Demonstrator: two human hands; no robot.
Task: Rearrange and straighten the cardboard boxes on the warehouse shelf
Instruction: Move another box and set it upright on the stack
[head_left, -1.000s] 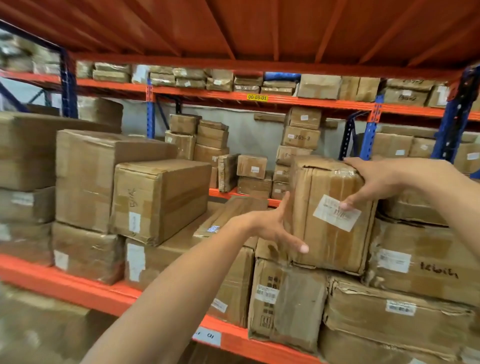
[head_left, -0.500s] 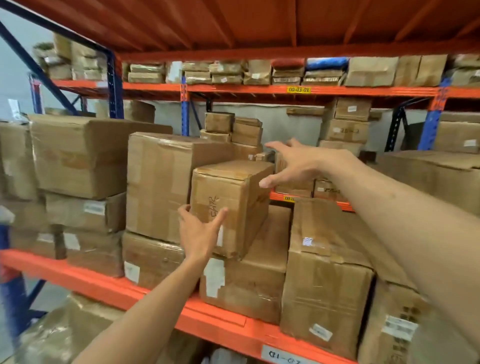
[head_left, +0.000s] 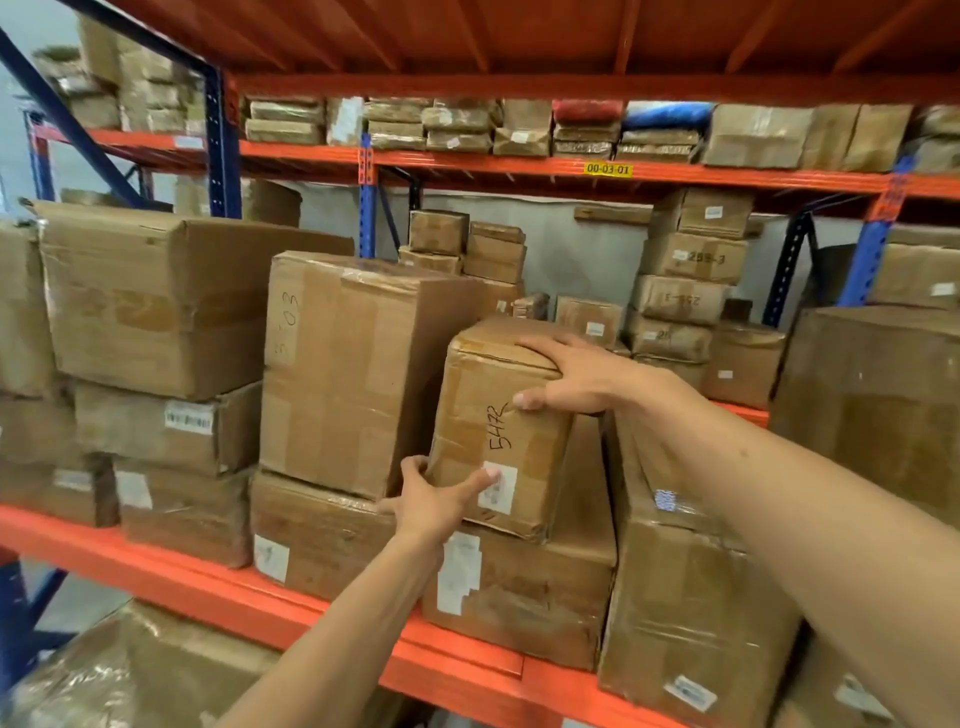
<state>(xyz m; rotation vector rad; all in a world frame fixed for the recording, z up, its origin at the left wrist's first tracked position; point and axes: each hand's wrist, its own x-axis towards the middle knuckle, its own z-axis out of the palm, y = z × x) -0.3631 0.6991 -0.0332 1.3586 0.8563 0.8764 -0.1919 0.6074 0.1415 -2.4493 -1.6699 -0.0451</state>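
Both hands (head_left: 576, 376) have now closed onto the small box (head_left: 493, 436).

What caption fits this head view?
Both hands, left and right, grip a small handwritten-marked brown cardboard box on an orange-beamed shelf.

A yellow tag (head_left: 608, 169) on the upper orange shelf beam (head_left: 519, 162) reads "00-03-01"; the small brown cardboard box (head_left: 498, 431) bears handwritten "5472" (last digits uncertain).

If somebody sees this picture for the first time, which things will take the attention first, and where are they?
First, the small box marked 5472 at the centre, tilted on a larger box, with the right hand on its top corner and the left hand at its lower left edge. Then the bright orange shelf beam running across the front.
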